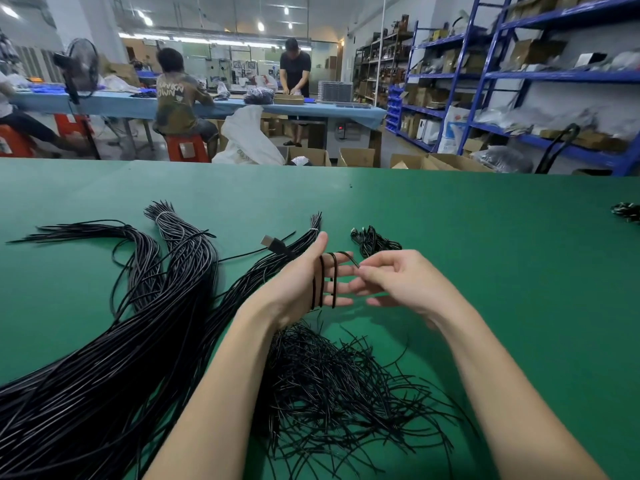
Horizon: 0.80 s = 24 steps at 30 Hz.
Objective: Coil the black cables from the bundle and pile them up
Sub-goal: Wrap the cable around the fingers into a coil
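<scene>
Both bare forearms reach forward over the table. The left hand [304,282] is held flat, palm up, fingers straight and together, thumb raised. The right hand [398,282] hovers just beside its fingertips — thumb and forefinger pinched, other fingers loosely curled.

Glossy black cables [104,358], matt green table [485,237]

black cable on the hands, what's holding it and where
The right hand pinches the black cable near its free end; the left hand carries its loops wound around straight fingers.
</scene>
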Tool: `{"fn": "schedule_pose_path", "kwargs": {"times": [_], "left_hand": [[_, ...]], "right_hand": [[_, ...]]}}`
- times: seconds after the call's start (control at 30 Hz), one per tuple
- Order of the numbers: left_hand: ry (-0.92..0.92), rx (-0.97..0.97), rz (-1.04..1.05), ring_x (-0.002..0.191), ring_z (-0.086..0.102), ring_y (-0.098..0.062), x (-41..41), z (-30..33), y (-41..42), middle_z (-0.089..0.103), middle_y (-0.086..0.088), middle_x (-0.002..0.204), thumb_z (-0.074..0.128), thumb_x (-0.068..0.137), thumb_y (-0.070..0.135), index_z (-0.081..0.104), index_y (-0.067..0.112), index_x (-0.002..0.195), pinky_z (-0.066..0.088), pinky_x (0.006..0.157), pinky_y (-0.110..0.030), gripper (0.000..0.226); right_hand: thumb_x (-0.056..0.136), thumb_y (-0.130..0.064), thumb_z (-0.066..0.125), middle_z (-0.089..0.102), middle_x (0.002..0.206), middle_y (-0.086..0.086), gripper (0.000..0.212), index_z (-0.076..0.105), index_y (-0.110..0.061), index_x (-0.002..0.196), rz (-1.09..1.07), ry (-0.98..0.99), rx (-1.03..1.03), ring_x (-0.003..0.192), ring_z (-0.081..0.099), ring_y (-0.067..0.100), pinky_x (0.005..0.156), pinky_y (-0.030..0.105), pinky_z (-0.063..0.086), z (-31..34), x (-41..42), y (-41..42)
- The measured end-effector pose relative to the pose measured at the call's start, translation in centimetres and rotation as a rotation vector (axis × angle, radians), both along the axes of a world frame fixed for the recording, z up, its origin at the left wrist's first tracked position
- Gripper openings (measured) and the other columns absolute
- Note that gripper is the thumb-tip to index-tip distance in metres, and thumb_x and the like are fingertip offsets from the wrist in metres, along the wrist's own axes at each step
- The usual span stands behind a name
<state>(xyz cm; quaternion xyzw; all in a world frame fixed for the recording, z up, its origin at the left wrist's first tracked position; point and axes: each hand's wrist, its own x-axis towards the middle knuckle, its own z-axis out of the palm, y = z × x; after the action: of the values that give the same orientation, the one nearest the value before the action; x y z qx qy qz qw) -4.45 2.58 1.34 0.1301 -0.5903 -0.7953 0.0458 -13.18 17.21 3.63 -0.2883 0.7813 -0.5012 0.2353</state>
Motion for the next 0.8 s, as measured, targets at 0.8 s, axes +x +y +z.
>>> {"fn": "schedule_pose_path", "kwargs": {"times": [0.8], "left_hand": [[0.125, -0.172, -0.079, 0.094, 0.074, -0.029, -0.6, -1.1, 1.6, 0.075, -0.021, 0.094, 0.059, 0.099, 0.014, 0.078, 0.006, 0.089, 0.058, 0.092, -0.042, 0.023]], "right_hand": [[0.074, -0.063, 0.073, 0.073, 0.093, -0.028, 0.034, 0.076, -0.036, 0.094, 0.020, 0.524, -0.156, 0.090, 0.067, -0.005, 0.081, 0.022, 0.052, 3.2, 0.0, 0.7]]}}
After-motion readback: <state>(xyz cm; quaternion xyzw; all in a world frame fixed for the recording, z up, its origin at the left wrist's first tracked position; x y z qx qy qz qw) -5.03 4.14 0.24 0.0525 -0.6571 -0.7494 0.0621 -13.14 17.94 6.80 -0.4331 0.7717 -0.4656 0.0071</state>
